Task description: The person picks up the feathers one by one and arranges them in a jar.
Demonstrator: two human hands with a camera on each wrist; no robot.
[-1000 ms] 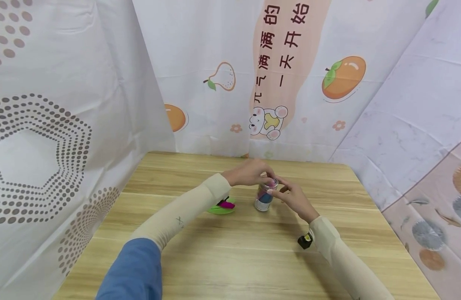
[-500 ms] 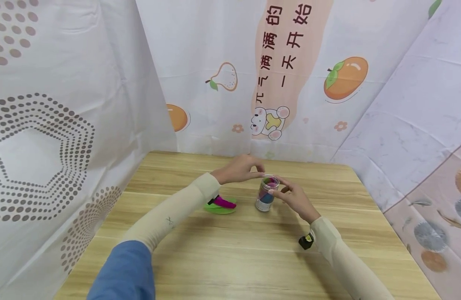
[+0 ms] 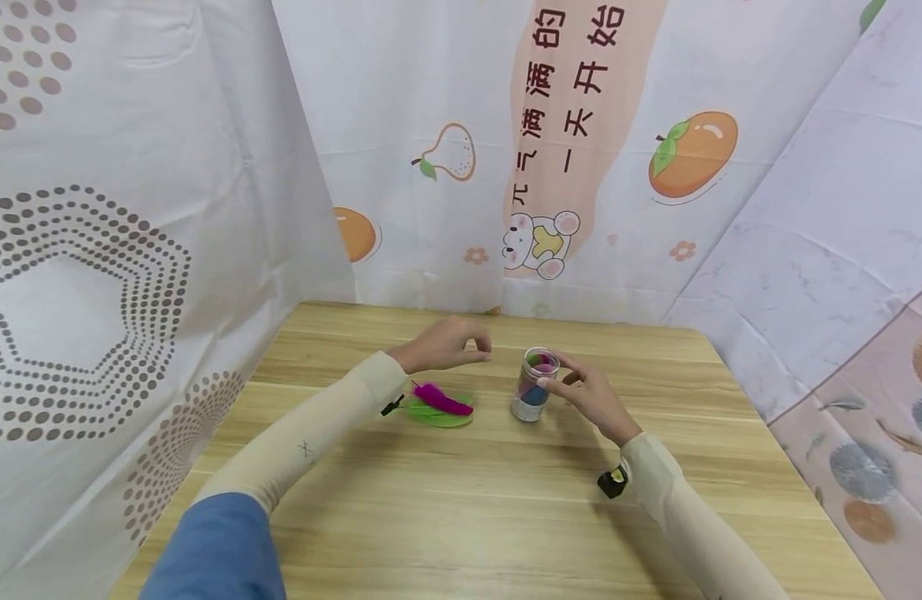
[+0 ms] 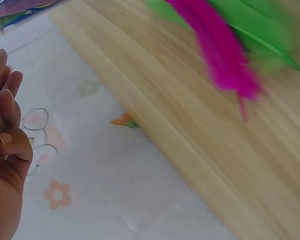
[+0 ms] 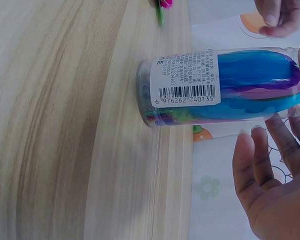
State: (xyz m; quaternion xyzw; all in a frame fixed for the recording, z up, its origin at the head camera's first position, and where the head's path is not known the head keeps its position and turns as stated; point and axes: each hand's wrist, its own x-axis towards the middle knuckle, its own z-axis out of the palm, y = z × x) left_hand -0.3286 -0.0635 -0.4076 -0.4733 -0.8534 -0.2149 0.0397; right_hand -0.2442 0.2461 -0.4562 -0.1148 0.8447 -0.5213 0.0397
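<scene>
A clear jar [image 3: 531, 395] of colourful feathers stands upright on the wooden table [image 3: 461, 517], its top uncovered. My right hand [image 3: 592, 397] holds it near the rim, thumb on the near side and fingers behind. In the right wrist view, blue and purple feathers press against the wall above a white barcode label [image 5: 186, 80]. Left of the jar lie a magenta feather [image 3: 442, 400] and a green feather [image 3: 434, 417], the magenta one on top. My left hand [image 3: 444, 344] hovers above and behind them, fingers loosely bent, nothing in it.
A printed white curtain [image 3: 401, 275] hangs along the table's back edge, and more cloth [image 3: 131, 333] hangs at the left. A small black wrist camera [image 3: 612, 482] sits under the right sleeve, another [image 3: 392, 406] under the left.
My left hand has moved left from the jar's mouth to above the loose feathers, which show more fully now. The right hand and the jar have stayed in place.
</scene>
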